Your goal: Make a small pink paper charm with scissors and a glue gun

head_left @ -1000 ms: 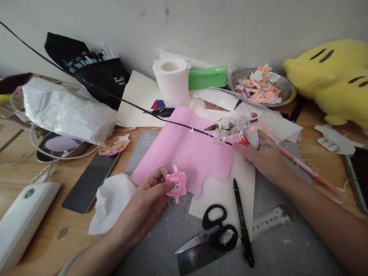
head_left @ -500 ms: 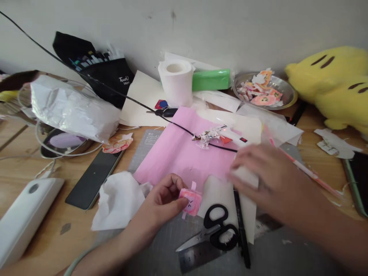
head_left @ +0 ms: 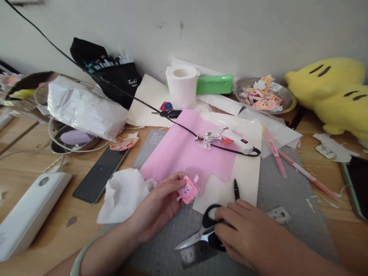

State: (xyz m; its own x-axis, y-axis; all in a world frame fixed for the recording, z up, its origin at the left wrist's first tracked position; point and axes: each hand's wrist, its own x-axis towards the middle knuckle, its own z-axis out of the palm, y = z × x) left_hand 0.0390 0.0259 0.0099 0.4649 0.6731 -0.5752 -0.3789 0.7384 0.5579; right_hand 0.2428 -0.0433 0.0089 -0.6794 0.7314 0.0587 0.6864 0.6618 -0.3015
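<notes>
My left hand pinches a small pink paper piece with a drawn face just above the grey cutting mat. My right hand lies over the black handles of the scissors, fingers curled onto them; the silver blades point left. A black pen sticks out from under the right hand. A metal ruler lies under that hand too. Behind, a white glue gun with a black cord rests on the pink paper sheet.
A crumpled white tissue, a dark phone and a white device lie at the left. A toilet roll, a black marker case, a metal dish of cut-outs and a yellow plush toy stand at the back.
My right hand let go of the glue gun, which now lies on the paper, and came back to the scissors near me. My left hand kept hold of the pink piece.
</notes>
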